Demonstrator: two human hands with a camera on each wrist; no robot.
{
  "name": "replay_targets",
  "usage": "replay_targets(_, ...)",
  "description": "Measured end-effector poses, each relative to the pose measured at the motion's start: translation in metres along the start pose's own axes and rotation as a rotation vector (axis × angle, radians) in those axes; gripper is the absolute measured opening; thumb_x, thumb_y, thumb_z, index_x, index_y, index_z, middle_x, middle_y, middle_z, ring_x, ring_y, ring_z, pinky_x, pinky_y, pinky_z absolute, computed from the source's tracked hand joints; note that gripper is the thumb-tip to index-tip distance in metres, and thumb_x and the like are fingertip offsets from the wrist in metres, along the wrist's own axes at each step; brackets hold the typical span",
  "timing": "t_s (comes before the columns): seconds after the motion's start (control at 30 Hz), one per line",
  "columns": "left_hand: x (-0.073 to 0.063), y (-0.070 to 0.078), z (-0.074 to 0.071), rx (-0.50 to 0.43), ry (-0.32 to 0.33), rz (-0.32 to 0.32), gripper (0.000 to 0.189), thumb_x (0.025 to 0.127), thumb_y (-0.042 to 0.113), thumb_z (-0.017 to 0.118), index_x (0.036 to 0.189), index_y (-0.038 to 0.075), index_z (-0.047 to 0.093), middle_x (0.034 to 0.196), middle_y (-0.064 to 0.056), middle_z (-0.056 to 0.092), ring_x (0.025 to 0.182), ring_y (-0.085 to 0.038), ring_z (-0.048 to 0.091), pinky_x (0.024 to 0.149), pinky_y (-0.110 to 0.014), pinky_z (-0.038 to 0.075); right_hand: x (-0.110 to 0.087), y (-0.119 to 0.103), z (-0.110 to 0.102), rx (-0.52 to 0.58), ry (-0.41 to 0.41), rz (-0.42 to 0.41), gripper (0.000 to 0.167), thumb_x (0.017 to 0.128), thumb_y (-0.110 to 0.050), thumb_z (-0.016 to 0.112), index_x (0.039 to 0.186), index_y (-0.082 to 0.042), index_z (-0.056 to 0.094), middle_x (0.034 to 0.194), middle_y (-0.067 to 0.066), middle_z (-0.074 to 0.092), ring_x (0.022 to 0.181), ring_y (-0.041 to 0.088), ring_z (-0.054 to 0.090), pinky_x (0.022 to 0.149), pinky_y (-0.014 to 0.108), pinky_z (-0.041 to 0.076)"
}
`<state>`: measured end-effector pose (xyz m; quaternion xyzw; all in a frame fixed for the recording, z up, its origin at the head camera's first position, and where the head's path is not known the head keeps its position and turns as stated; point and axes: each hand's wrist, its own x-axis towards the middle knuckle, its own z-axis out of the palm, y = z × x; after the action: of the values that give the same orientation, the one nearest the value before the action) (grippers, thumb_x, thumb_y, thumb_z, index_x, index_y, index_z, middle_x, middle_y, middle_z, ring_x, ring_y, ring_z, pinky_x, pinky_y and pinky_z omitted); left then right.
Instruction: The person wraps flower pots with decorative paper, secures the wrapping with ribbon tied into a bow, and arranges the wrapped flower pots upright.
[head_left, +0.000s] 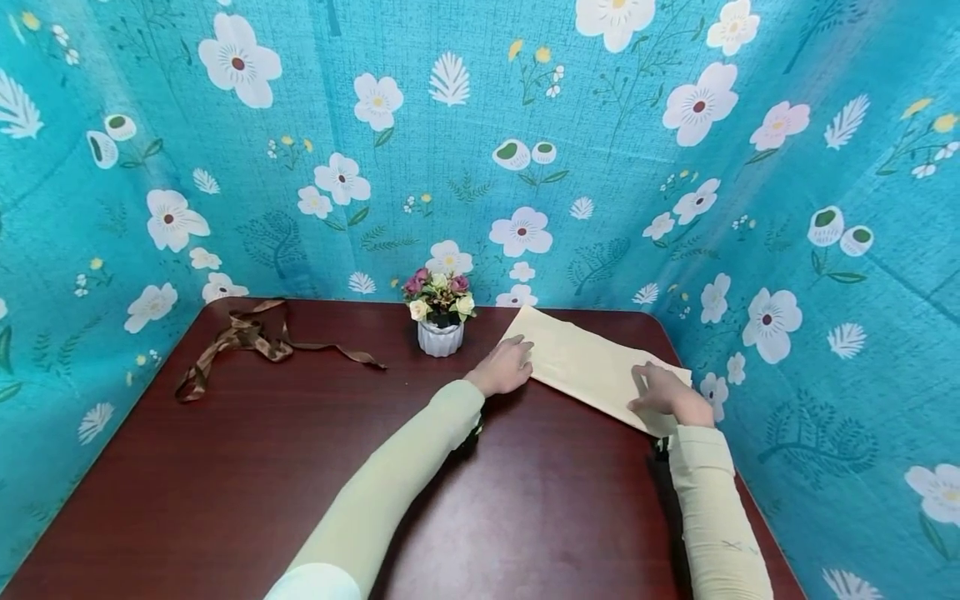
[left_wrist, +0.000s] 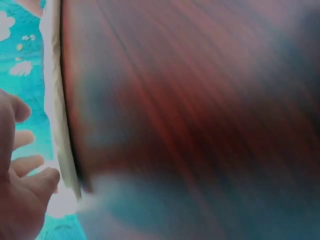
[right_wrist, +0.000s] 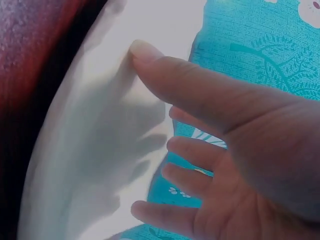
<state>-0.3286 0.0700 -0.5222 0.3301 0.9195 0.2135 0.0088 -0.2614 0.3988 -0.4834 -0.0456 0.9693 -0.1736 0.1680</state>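
A flat, folded cream cloth (head_left: 581, 358) lies slantwise on the table's back right part. My left hand (head_left: 502, 367) is at its left end, fingertips overlapping the edge in the head view. Seen from the left wrist, that hand (left_wrist: 27, 182) has loosely bent fingers beside the cloth's thin edge (left_wrist: 59, 110), gripping nothing. At the other end, my right hand (head_left: 666, 393) hovers over the cloth with the thumb toward its near side. From the right wrist, the thumb and fingers of this hand (right_wrist: 240, 150) are spread apart, casting shadows on the cloth (right_wrist: 100, 135).
A white ribbed pot of artificial flowers (head_left: 440, 333) stands at the back, left of my left hand. A crumpled brown ribbon (head_left: 258, 337) lies at the back left of the dark red table (head_left: 247, 492). Blue floral curtains (head_left: 420, 167) hang close around the table.
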Motion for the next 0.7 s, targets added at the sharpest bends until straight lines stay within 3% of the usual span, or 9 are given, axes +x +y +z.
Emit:
replay_targets(0.13,0.006,0.008,0.007,-0.013,-0.057,-0.093,0.054,0.103,0.021,0.048,0.152,-0.001,0.042,0.154,-0.021,0.047,0.146,-0.034,0.041,0.119,-0.041,0.035,0.000,0.001,0.005,0.043,-0.024,0.023,0.086,0.088,-0.020,0.080,0.152,0.012,0.033,0.155,0.043,0.023,0.140,0.057,0.031,0.111,0.065,0.035)
replay_targets(0.27,0.009,0.018,0.007,0.044,-0.103,-0.156,0.054,0.106,0.024,0.044,0.156,0.001,0.038,0.156,-0.020,0.044,0.148,-0.034,0.037,0.121,-0.046,0.030,-0.002,0.002,0.007,0.062,-0.057,0.049,0.086,0.090,-0.023,0.078,0.154,0.010,0.030,0.155,0.040,0.027,0.142,0.056,0.030,0.113,0.066,0.032)
replay_targets(0.47,0.011,0.028,0.009,0.164,-0.109,-0.198,0.049,0.108,0.030,0.045,0.152,0.007,0.046,0.146,-0.018,0.053,0.138,-0.035,0.045,0.117,-0.042,0.035,-0.008,0.001,0.007,0.067,-0.083,0.062,0.089,0.090,-0.027,0.078,0.156,0.008,0.028,0.155,0.039,0.029,0.142,0.056,0.029,0.112,0.068,0.031)
replay_targets(0.7,0.013,0.030,0.016,0.342,-0.136,-0.204,0.046,0.107,0.039,0.048,0.141,0.009,0.057,0.137,-0.013,0.061,0.135,-0.030,0.047,0.116,-0.040,0.033,-0.007,0.003,0.009,0.069,-0.102,0.063,0.094,0.089,-0.032,0.080,0.157,0.006,0.027,0.156,0.038,0.029,0.142,0.056,0.030,0.112,0.068,0.031)
